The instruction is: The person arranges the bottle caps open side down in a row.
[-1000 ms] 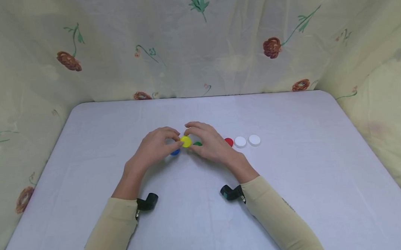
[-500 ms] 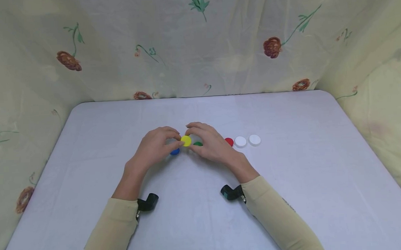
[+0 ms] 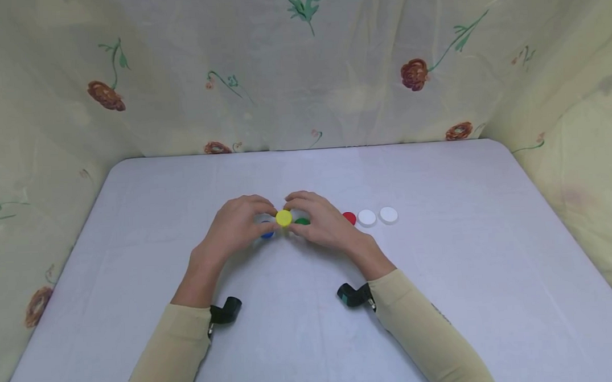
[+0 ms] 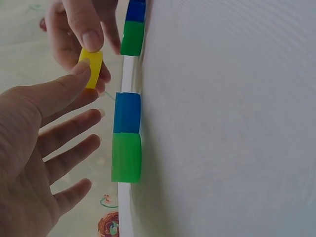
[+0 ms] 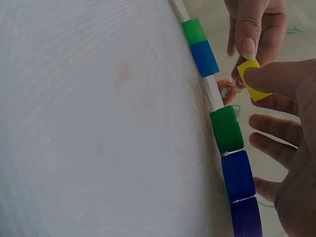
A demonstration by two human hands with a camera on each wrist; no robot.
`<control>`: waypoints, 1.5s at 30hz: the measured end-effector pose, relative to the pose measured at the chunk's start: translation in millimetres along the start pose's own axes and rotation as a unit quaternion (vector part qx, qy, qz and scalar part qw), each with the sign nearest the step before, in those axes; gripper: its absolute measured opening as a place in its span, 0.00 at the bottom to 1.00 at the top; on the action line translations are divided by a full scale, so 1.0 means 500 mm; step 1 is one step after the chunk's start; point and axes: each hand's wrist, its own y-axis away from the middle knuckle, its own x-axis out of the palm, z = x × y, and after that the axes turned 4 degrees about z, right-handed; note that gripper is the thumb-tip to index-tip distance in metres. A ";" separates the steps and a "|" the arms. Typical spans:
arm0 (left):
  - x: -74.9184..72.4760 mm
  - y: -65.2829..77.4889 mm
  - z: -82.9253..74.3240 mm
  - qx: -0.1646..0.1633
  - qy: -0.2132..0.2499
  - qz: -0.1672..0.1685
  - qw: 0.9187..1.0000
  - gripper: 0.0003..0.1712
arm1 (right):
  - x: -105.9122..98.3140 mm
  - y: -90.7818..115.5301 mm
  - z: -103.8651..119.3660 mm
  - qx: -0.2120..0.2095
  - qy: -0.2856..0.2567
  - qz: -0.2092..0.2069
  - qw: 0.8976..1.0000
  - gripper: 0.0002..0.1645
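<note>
My left hand [image 3: 239, 221] and right hand [image 3: 320, 220] meet over the middle of the table, both pinching one yellow bottle cap [image 3: 284, 218] between thumb and fingers. In both wrist views the yellow cap [image 4: 92, 68] is raised off the tabletop, a thumb of each hand on it. Below it, a gap parts the row of caps. On the left side stand a blue cap [image 4: 127, 113] and a light green cap [image 4: 126, 158]. To the right come a dark green cap [image 5: 227, 129], a dark blue cap [image 5: 238, 175] and a ribbed purple cap [image 5: 246, 217], partly hidden by my right hand in the head view.
The row continues rightward with a red cap [image 3: 349, 218] and two white caps, one white cap [image 3: 367, 218] beside the other [image 3: 388, 215]. A white cloth covers the table [image 3: 444, 293]. Flowered curtain [image 3: 261, 102] hangs behind and at both sides.
Both hands stay in almost the same place, still holding the yellow cap. Their fingertips have shifted slightly on it, and the left thumb now covers less of its face.
</note>
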 end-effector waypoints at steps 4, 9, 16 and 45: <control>0.001 0.001 0.002 0.008 -0.009 -0.005 1.000 0.15 | 0.001 -0.001 -0.001 0.000 -0.005 0.005 1.000 0.17; 0.002 0.001 0.003 0.013 -0.027 -0.008 1.000 0.16 | 0.002 -0.002 -0.003 0.004 -0.008 0.012 1.000 0.17; 0.002 0.001 0.002 0.017 -0.046 -0.012 0.999 0.16 | 0.002 -0.004 -0.003 0.011 -0.003 0.026 1.000 0.19; 0.019 -0.001 -0.013 -0.018 -0.075 0.041 0.996 0.15 | 0.011 -0.001 0.007 0.027 0.048 0.047 0.997 0.15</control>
